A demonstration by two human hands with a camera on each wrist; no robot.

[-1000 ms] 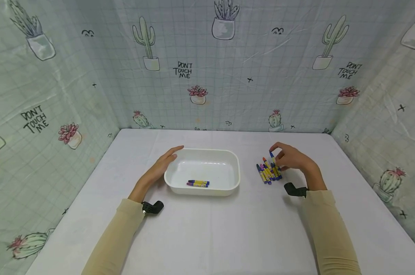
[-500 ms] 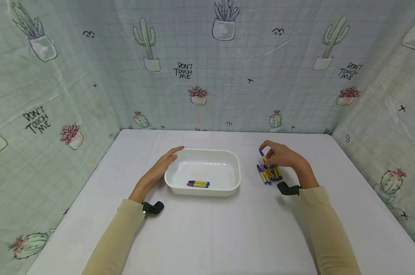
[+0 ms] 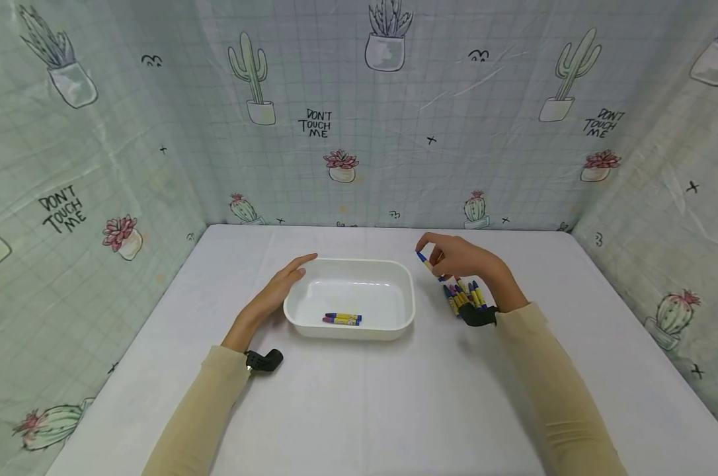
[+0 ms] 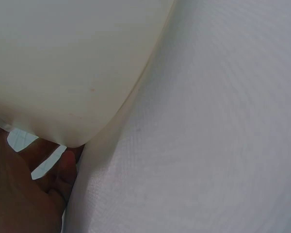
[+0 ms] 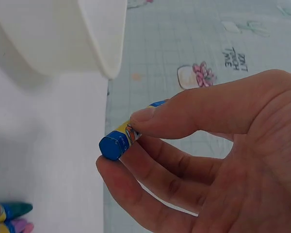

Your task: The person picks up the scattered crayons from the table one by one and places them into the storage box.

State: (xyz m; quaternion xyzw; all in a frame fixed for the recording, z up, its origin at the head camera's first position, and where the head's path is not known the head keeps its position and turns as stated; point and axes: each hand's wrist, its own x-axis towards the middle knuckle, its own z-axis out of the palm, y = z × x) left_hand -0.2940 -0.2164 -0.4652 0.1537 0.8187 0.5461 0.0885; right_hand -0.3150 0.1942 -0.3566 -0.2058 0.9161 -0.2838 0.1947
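Observation:
My right hand point(image 3: 461, 256) pinches a blue crayon point(image 3: 424, 259) with a yellow wrapper, between thumb and fingers, above the table to the right of the white tray point(image 3: 359, 333). In the right wrist view the flat blue end of the crayon point(image 5: 111, 147) points toward the camera, thumb on top. My left hand point(image 3: 276, 289) holds the tray's left end, its thumb over the rim; in the left wrist view its fingers point(image 4: 65, 170) are partly hidden by the tray wall. Two crayons point(image 3: 342, 318), one purple-tipped, lie side by side inside the tray near its front wall.
A pile of several crayons point(image 3: 478, 295) lies on the white table point(image 3: 359, 403), right of the tray and partly under my right wrist. A dark wrist camera point(image 3: 478, 315) hides some of them. Cactus-printed cloth point(image 3: 395, 172) encloses the back and sides.
My right hand has lifted the blue crayon off the pile and moved left with it, toward the tray. The left hand and the tray stay where they were.

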